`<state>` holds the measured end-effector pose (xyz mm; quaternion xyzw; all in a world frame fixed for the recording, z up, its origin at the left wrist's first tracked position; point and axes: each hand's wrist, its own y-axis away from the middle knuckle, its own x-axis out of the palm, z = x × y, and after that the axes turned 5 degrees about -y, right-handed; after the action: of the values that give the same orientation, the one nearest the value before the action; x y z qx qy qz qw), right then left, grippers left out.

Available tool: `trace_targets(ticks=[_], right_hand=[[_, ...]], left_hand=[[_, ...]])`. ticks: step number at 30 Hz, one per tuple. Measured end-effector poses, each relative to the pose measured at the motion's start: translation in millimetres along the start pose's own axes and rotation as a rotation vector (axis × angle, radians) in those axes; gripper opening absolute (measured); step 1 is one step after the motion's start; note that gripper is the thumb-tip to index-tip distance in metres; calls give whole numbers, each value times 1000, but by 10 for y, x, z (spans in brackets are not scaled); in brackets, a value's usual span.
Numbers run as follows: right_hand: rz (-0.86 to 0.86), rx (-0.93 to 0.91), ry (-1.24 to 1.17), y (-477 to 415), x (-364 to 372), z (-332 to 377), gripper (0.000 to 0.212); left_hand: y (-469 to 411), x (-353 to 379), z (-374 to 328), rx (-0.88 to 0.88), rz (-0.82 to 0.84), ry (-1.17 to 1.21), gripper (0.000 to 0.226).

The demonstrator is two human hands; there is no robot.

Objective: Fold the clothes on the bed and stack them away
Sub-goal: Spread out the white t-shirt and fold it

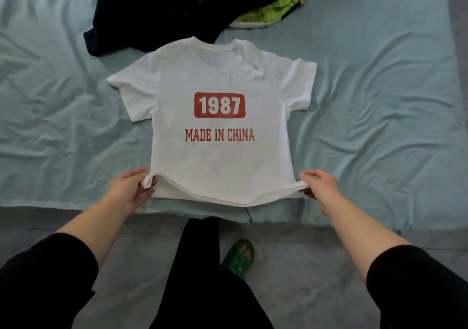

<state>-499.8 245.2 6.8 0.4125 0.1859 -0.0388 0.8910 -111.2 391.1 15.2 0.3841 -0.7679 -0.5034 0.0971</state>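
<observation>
The teal bed sheet (379,100) runs out beyond both my grips. The white 1987 T-shirt (220,75) lies print-up between them, probably flattened for a square fold. A dark garment (164,12) waits past its collar. With my arms outstretched, my left hand (129,189) and right hand (319,186) each pinch 1 hem corner, pulling the hem taut.

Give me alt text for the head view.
A person's left hand and right hand pinch the hem corners of a white T-shirt printed "1987 MADE IN CHINA", spread face up on a pale blue bed sheet. Dark clothes and a green garment lie beyond it.
</observation>
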Motion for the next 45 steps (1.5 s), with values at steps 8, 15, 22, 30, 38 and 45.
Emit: trace_targets(ticks=[8,15,22,30,38,45], right_hand=[[33,76,-87,-525,600,463,33],[-19,-451,778,-472,796,484,44],[201,-628,1300,-738,1179,720,25],[228,-746,1140,-954,1110,1144,30],[124,-824,1047,-1463,1657,1972,28],[100,-918,1250,-1743,1717,2172,28]], left_hand=[[-539,414,-508,-10,-40,-63,31],[-617,579,-450,770,-93,-971,46],[-957,943,-694,898,151,-1672,42],[-1061,911,-1297,795,328,-1517,34],[-1444,1372,-1974,797,136,-1395,14],[-1580,1517,-2128,1051,-24,-1522,21]])
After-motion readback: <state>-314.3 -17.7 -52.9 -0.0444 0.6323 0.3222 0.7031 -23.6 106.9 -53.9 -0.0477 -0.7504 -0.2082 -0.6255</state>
